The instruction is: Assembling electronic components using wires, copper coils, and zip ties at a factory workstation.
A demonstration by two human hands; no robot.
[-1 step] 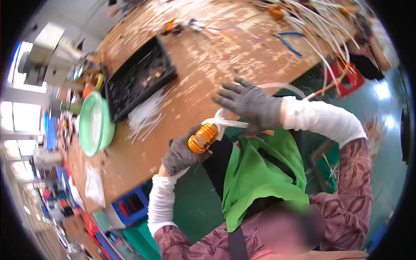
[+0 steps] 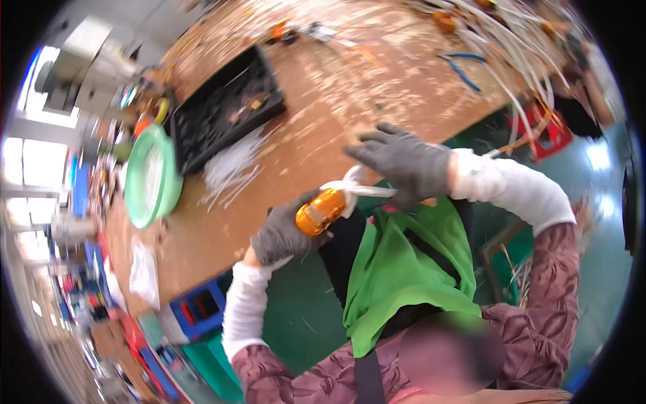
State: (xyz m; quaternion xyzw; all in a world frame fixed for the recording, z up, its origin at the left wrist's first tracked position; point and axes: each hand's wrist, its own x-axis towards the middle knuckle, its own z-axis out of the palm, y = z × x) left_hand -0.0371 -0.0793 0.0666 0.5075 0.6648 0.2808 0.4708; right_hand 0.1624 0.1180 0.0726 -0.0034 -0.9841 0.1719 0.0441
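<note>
My left hand (image 2: pixel 286 232), in a grey glove, is closed round a shiny copper-orange coil (image 2: pixel 321 211) in front of the table edge. From the coil's upper right side come white leads (image 2: pixel 353 190), looped near the coil, with one end pointing right. My right hand (image 2: pixel 404 163), also gloved in grey, is raised just above and right of those leads. Its fingers are stretched out and somewhat apart, with nothing seen in them. Whether its lower part touches the lead's end I cannot tell.
Left on the worn wooden table (image 2: pixel 323 87) are a black tray (image 2: pixel 225 111) of dark bits, white ties (image 2: pixel 235 165) and a green basin (image 2: pixel 153 178). White-cabled coils (image 2: pixel 501 40) and a blue strip (image 2: pixel 464 71) lie far right, near another person's arm (image 2: pixel 592 87). A red stool (image 2: pixel 552 131) stands beyond.
My right hand has shifted slightly right and its fingers are less spread. The pale loop behind its wrist no longer shows. My left hand still holds the coil, now turned a little; the view has tilted slightly.
</note>
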